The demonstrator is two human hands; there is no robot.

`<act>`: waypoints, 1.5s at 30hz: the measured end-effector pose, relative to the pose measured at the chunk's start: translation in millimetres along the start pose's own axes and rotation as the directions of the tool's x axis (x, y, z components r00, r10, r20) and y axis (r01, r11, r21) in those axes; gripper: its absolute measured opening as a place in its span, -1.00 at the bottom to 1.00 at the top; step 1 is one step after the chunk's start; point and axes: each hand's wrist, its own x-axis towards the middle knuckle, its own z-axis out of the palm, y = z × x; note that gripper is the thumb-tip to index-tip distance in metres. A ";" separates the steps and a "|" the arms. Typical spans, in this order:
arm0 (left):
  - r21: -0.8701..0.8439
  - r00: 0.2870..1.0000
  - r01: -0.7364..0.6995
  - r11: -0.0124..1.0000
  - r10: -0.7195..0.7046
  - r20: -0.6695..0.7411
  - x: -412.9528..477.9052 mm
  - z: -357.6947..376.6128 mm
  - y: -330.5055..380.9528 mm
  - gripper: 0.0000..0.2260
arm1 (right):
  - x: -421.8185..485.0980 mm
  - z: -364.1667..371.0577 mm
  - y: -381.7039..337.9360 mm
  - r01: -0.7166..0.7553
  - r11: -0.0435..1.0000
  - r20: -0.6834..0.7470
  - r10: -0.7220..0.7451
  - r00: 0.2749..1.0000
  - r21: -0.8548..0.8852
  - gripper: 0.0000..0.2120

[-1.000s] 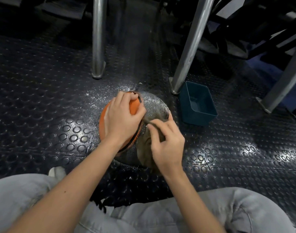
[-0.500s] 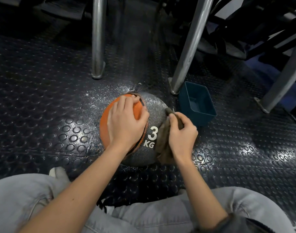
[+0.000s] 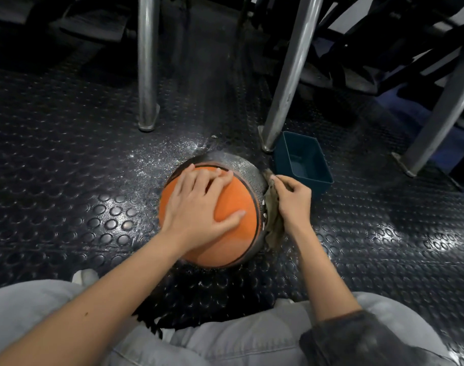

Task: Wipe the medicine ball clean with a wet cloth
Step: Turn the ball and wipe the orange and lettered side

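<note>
The round orange-and-grey medicine ball [image 3: 233, 233] lay on the studded black floor [image 3: 67, 154]. The left hand [image 3: 199, 207] pressed flat and spread on its orange panel, holding nothing; the right hand [image 3: 294, 199] pinched a crumpled brownish cloth [image 3: 273, 225] against its grey side. Wiping seemed midway; other faces probably remained.

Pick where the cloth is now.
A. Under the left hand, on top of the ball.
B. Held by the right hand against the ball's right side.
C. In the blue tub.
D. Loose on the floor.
B: the right hand grips the cloth against the right side of the ball, while the left hand lies flat on the orange panel.
</note>
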 end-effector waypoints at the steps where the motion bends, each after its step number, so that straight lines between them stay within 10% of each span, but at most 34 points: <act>1: 0.002 0.999 -0.052 0.999 0.052 0.001 -0.9 1.6 1.3 -0.38 | 4.5 -0.4 -0.5 0.007 1.000 0.020 -0.006 1.000 -0.015 -0.95; 8: -0.101 0.999 0.039 0.994 -0.037 0.021 -12.0 -2.8 -0.2 -0.25 | -27.7 4.3 -16.5 0.233 0.958 0.089 -0.220 0.971 -0.170 -0.93; 13: -0.124 0.993 0.115 0.986 -0.114 0.015 -9.7 -2.3 -1.3 -0.26 | -63.2 9.6 -21.8 0.579 0.785 0.192 -0.547 0.815 -0.220 -0.88; 21: -0.105 0.997 0.073 0.992 -0.073 0.008 -14.0 -1.1 3.1 -0.24 | -8.8 3.9 -13.3 0.156 0.974 0.076 -0.145 0.986 -0.166 -0.86; 29: -0.141 0.996 0.087 0.986 -0.086 0.017 -12.7 -2.5 -2.3 -0.26 | -58.0 0.4 -20.7 0.527 0.830 0.216 -0.489 0.845 -0.183 -0.93; 37: -0.143 0.995 0.096 0.985 -0.093 0.023 -11.8 -4.7 0.9 -0.24 | -12.2 -0.5 -12.5 0.190 0.970 0.112 -0.174 0.978 -0.153 -0.90; 45: -0.133 0.995 0.102 0.986 -0.099 0.029 -8.9 -3.9 -1.2 -0.25 | -32.3 5.0 -19.9 0.510 0.823 0.190 -0.475 0.859 -0.248 -0.89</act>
